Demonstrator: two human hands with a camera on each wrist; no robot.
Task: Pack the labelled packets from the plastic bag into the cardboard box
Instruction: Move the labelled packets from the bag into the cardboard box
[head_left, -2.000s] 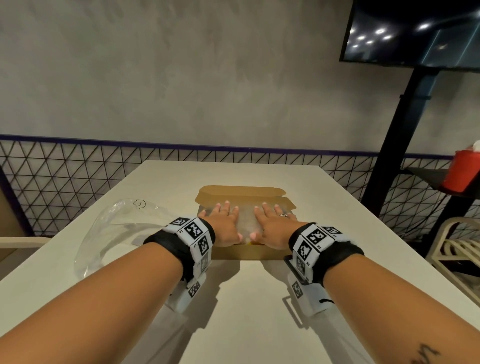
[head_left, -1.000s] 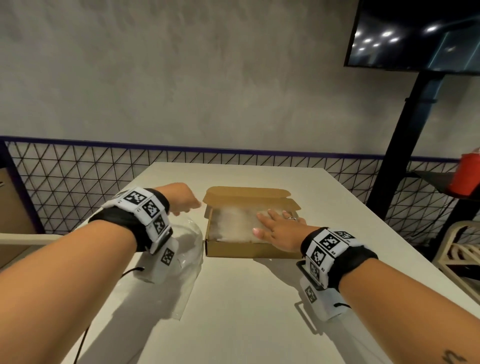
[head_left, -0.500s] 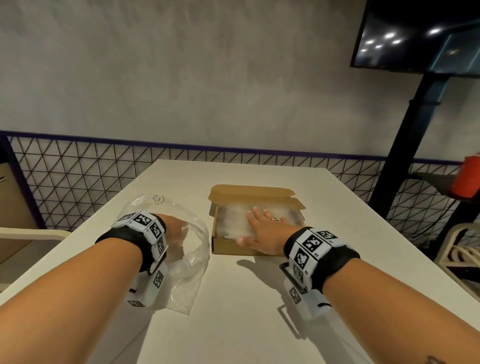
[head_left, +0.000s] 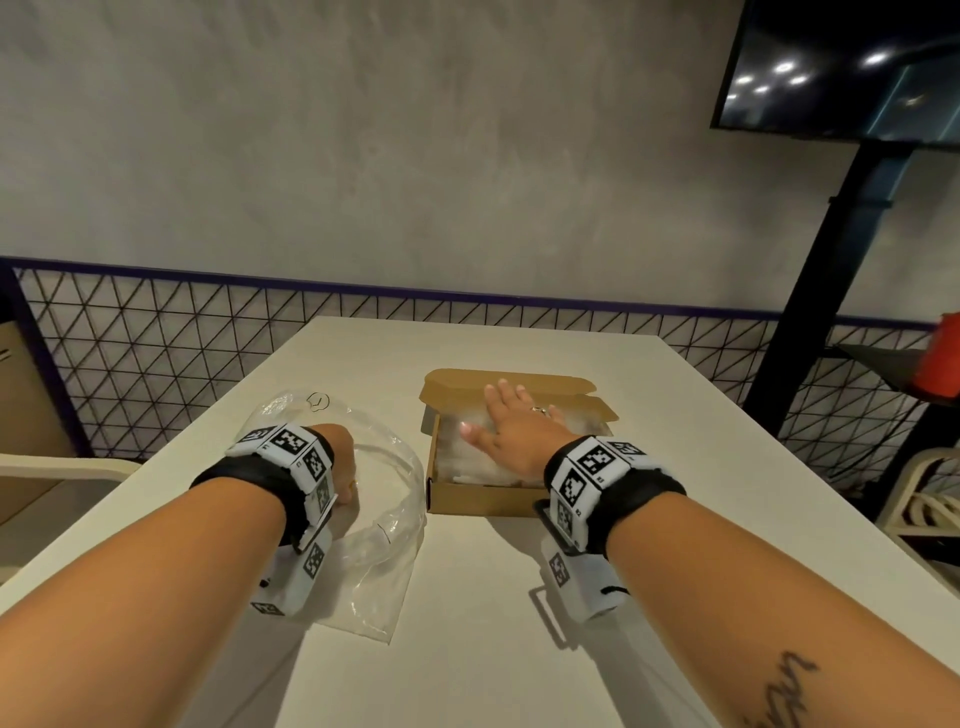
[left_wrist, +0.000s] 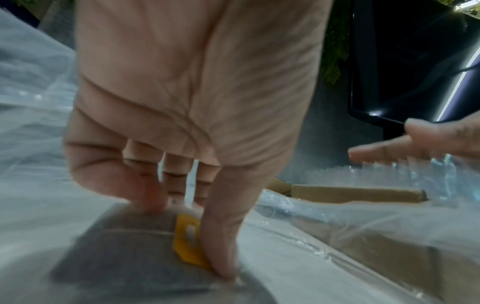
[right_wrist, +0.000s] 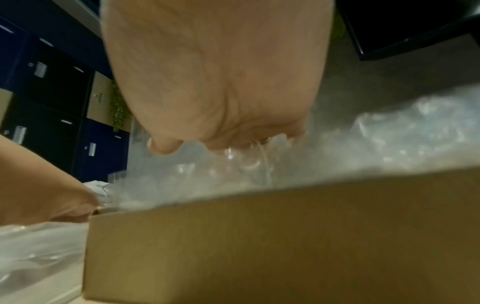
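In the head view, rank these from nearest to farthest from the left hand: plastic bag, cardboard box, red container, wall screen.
1. plastic bag: around the left hand, which is inside it.
2. cardboard box: just to the bag's right on the table.
3. red container: far right, on a side shelf.
4. wall screen: upper right, on the wall.
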